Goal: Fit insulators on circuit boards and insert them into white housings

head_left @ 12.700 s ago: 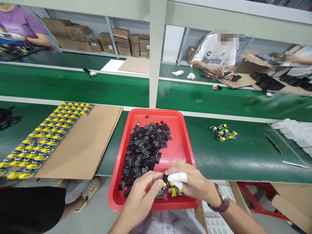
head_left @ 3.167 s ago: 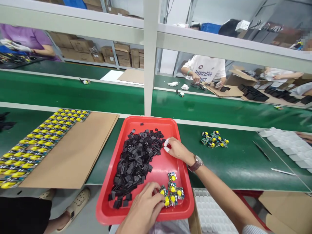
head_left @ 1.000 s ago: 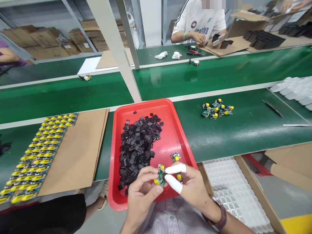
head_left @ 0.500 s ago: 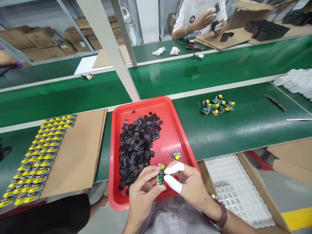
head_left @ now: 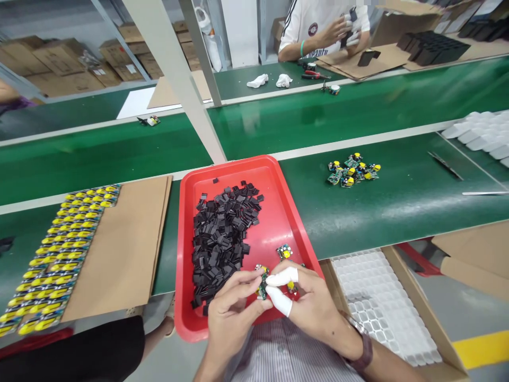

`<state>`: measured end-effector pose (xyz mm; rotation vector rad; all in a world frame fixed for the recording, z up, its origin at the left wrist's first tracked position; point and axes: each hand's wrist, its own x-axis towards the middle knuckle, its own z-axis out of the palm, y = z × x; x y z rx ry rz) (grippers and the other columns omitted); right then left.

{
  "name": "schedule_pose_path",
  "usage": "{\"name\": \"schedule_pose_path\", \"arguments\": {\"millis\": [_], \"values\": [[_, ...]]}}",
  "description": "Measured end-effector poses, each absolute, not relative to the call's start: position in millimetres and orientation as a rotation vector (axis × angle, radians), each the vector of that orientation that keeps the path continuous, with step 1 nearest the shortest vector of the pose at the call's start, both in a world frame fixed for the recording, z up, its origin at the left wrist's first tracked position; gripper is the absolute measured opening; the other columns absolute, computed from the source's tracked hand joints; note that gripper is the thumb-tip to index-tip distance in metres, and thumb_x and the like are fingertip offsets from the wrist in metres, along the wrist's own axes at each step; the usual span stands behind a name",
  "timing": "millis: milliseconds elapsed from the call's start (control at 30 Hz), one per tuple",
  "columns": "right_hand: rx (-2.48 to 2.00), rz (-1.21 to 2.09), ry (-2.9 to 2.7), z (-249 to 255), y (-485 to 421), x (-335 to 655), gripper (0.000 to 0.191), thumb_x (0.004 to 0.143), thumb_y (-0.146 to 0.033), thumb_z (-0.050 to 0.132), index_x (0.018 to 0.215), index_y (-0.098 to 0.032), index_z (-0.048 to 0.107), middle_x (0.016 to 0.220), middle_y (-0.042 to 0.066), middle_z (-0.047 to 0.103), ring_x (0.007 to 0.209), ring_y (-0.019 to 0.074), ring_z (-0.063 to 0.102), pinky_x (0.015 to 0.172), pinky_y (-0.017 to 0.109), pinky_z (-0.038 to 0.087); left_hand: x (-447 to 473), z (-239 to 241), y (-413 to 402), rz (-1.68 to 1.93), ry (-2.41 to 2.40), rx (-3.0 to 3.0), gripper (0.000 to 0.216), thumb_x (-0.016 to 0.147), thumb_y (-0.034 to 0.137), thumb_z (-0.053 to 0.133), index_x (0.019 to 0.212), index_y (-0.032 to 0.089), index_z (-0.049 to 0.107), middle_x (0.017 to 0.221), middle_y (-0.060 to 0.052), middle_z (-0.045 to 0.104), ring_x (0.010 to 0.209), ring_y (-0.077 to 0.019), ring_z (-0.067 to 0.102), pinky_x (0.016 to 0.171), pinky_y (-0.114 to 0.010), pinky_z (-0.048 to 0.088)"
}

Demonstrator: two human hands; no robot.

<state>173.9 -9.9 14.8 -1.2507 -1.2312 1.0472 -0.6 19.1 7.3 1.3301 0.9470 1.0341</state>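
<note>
Over the front of the red tray [head_left: 186, 212], my left hand [head_left: 234, 305] pinches a small green circuit board [head_left: 262, 289] with a yellow part between thumb and fingers. White finger cots cover the thumb and index finger of my right hand [head_left: 312, 300], which are closed on the board's right side. Whether a small black piece is between those fingertips is hidden. Black pieces [head_left: 222, 233] lie heaped in the tray's left half. One loose circuit board [head_left: 284, 252] rests just beyond my right hand, and another [head_left: 291, 286] is partly hidden behind its fingers.
Rows of boards with yellow parts [head_left: 67, 244] lie on cardboard [head_left: 115, 249] to the left. Several boards [head_left: 352, 171] are piled right of the tray, with tweezers [head_left: 445, 165] farther right. A box of white trays [head_left: 382, 297] stands below. Across the green belt [head_left: 278, 127] a person [head_left: 318, 32] works.
The held board has turned more edge-on between my fingers, and both hands stay together. On the belt, parts have shifted slightly right. The view has moved a little.
</note>
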Motion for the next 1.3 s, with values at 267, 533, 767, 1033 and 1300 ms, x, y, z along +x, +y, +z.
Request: {"name": "schedule_pose_path", "arguments": {"millis": [267, 533, 767, 1033, 1300], "values": [[-1.097, 1.069, -1.288, 13.5, -4.8, 179.8, 0.020, 0.086, -0.005, 0.068, 0.088, -0.024, 0.075, 0.090, 0.000, 0.073, 0.080, 0.0132, 0.069, 0.074, 0.024, 0.054, -1.2, 6.5, 19.5, 1.051, 0.937, 1.367, 0.046, 0.075, 0.008, 0.088, 0.112, 0.034, 0.080, 0.109, -0.004, 0.078, 0.100, -0.0194, 0.077, 0.089, -0.030, 0.065], [-1.198, 1.156, -1.319, 0.6, -3.9, 182.6, 0.022, 0.089, -0.010, 0.066, 0.097, -0.026, 0.079, 0.096, 0.002, 0.075, 0.087, 0.0159, 0.070, 0.080, 0.029, 0.056, 2.1, -3.5, 19.9, 1.053, 0.972, 1.432, 0.044, 0.079, 0.008, 0.084, 0.115, 0.033, 0.079, 0.109, -0.005, 0.077, 0.101, -0.0191, 0.076, 0.089, -0.031, 0.065], [-1.190, 1.487, -0.853, -11.1, -3.6, 188.9, 0.015, 0.083, -0.028, 0.082, 0.097, -0.024, 0.080, 0.087, 0.003, 0.080, 0.078, 0.0175, 0.076, 0.073, 0.028, 0.064, 1.2, -2.2, 10.5, 0.994, 1.073, 1.670, 0.043, 0.088, 0.009, 0.075, 0.126, 0.029, 0.073, 0.123, -0.008, 0.074, 0.107, -0.0212, 0.075, 0.084, -0.031, 0.067], [-1.073, 1.598, -0.619, -6.6, -1.2, 183.8, 0.018, 0.072, -0.022, 0.092, 0.086, -0.024, 0.081, 0.067, -0.003, 0.074, 0.055, 0.0107, 0.068, 0.057, 0.019, 0.060, 14.5, -0.6, 2.2, 1.277, 0.989, 1.996, 0.052, 0.081, -0.008, 0.073, 0.129, 0.014, 0.068, 0.117, -0.012, 0.074, 0.110, -0.0243, 0.071, 0.095, -0.042, 0.063], [-1.131, 1.456, -0.754, -12.2, -9.5, 178.5, 0.021, 0.086, -0.027, 0.082, 0.107, -0.031, 0.082, 0.094, 0.002, 0.080, 0.082, 0.0148, 0.075, 0.082, 0.025, 0.064, 17.2, -2.3, 4.9, 1.288, 1.161, 2.009, 0.049, 0.086, -0.003, 0.071, 0.131, 0.015, 0.065, 0.117, -0.011, 0.071, 0.108, -0.0232, 0.070, 0.094, -0.040, 0.062]]}}
